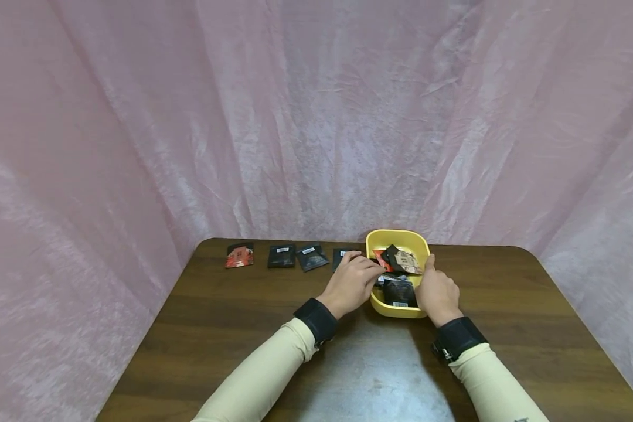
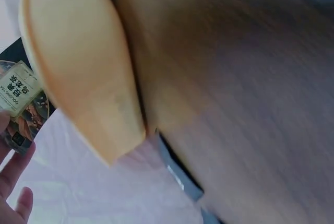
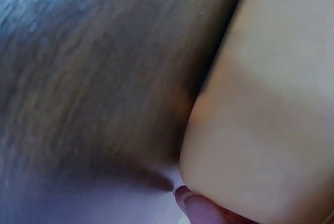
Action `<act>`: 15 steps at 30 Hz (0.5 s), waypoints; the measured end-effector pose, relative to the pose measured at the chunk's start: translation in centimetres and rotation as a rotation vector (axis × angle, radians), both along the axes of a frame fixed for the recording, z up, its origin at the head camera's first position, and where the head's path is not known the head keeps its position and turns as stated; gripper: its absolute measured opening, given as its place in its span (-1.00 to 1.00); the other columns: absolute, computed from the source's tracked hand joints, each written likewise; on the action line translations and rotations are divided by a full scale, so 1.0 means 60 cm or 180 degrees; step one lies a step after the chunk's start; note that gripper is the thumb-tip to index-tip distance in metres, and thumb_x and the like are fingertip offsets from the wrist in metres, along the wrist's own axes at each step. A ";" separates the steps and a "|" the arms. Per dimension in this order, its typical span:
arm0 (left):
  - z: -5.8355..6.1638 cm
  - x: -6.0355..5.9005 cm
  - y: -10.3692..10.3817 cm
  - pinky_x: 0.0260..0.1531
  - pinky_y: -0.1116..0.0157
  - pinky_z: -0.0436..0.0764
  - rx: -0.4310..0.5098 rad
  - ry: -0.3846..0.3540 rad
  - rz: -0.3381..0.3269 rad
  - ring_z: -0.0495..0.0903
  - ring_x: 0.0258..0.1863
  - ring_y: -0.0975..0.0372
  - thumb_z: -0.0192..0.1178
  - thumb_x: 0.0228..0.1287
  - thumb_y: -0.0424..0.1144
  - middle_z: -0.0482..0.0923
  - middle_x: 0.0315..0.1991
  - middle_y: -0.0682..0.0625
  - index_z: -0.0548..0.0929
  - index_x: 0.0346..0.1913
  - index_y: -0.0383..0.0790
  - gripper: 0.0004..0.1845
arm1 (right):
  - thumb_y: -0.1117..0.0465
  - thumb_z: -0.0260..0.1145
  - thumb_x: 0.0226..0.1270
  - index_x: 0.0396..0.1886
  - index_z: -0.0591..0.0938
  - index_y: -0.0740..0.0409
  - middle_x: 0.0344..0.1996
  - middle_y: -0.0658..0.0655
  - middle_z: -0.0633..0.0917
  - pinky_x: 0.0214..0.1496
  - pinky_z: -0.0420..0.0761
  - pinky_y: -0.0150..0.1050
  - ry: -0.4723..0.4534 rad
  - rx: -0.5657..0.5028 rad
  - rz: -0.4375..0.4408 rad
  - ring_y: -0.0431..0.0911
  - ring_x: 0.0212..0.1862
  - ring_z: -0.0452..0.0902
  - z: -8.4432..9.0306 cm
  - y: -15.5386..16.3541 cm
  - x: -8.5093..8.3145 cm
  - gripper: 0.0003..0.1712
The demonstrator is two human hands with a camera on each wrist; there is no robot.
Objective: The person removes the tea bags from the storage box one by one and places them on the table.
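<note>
A yellow bin point(image 1: 397, 312) stands at the table's back, right of centre, holding several tea packets. Among them show a red packet point(image 1: 383, 259), one with a beige picture point(image 1: 407, 262) and a black one point(image 1: 398, 291) with a barcode. My left hand point(image 1: 350, 281) is over the bin's left rim. In the left wrist view its fingers point(image 2: 11, 174) pinch a dark packet with a beige label point(image 2: 18, 88) reading "Oolong Tea". My right hand point(image 1: 439, 293) grips the bin's right side, thumb up at the rim. Its fingertips point(image 3: 193, 203) touch the wall in the right wrist view.
Along the back edge, left of the bin, lie a red-and-black packet point(image 1: 240, 256) and black packets point(image 1: 281, 257), point(image 1: 312, 257), point(image 1: 339, 255), the last partly behind my left hand. A pink curtain point(image 1: 316, 146) hangs behind the brown wooden table point(image 1: 216, 334).
</note>
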State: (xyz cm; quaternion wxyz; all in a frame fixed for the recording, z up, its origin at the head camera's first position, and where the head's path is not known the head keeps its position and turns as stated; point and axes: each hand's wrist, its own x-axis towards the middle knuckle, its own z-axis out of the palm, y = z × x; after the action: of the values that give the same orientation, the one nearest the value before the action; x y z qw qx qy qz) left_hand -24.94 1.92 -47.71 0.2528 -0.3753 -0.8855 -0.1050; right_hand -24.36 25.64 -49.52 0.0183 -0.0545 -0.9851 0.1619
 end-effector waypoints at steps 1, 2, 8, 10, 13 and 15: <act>0.003 0.002 -0.005 0.46 0.12 0.50 0.0052 0.0022 0.0024 0.75 0.13 0.31 0.28 0.55 -0.19 0.83 0.03 0.20 0.83 0.11 0.07 -0.77 | 0.24 0.30 0.33 0.69 -0.03 0.47 -0.12 0.56 0.72 -0.30 0.65 0.22 -0.0005 0.0006 0.0001 0.41 -0.23 0.71 0.001 0.002 -0.001 0.07; 0.007 0.005 -0.010 0.44 0.13 0.50 0.0102 0.0035 0.0046 0.75 0.12 0.30 0.28 0.55 -0.19 0.83 0.02 0.20 0.83 0.11 0.06 -0.78 | 0.24 0.31 0.33 0.69 -0.03 0.46 -0.12 0.57 0.72 -0.30 0.66 0.23 -0.0008 0.0014 -0.0004 0.41 -0.23 0.72 0.001 0.004 -0.001 0.08; 0.017 0.018 -0.065 0.23 0.18 0.61 0.0503 0.0249 0.0150 0.78 0.01 0.24 0.33 0.49 -0.27 0.86 -0.05 0.12 0.86 0.01 -0.05 -0.83 | 0.22 0.30 0.37 0.70 -0.08 0.45 -0.09 0.57 0.71 -0.29 0.66 0.21 -0.0128 -0.0003 -0.0071 0.41 -0.21 0.72 0.006 0.014 -0.001 0.09; 0.018 0.021 -0.092 0.19 0.18 0.65 0.0663 0.0314 0.0183 0.80 -0.03 0.21 0.34 0.45 -0.33 0.86 -0.08 0.08 0.86 -0.02 -0.10 -0.83 | 0.21 0.30 0.38 0.71 -0.08 0.45 -0.08 0.57 0.71 -0.28 0.66 0.20 -0.0155 -0.0010 -0.0093 0.40 -0.21 0.71 0.007 0.016 0.000 0.09; 0.018 0.025 -0.140 0.17 0.17 0.68 0.0865 0.0343 0.0289 0.82 -0.05 0.16 0.35 0.39 -0.42 0.87 -0.09 0.02 0.86 -0.04 -0.18 -0.81 | 0.21 0.30 0.39 0.71 -0.08 0.45 -0.09 0.57 0.71 -0.28 0.66 0.20 -0.0130 -0.0012 -0.0104 0.40 -0.21 0.71 0.006 0.017 0.000 0.08; 0.021 0.029 -0.176 0.17 0.15 0.70 0.0922 0.0322 0.0394 0.82 -0.04 0.12 0.35 0.34 -0.49 0.87 -0.08 -0.03 0.86 -0.04 -0.23 -0.78 | 0.21 0.29 0.39 0.70 -0.09 0.46 -0.11 0.57 0.70 -0.29 0.65 0.20 -0.0105 -0.0019 -0.0099 0.41 -0.22 0.71 0.006 0.016 -0.001 0.09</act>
State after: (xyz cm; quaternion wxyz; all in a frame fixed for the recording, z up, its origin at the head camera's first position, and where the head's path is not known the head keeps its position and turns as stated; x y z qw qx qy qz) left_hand -23.18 -8.65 -46.46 0.3545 -0.2845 -0.8687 -0.1967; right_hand -24.41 26.62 -49.19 0.0044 -0.0726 -0.9838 0.1636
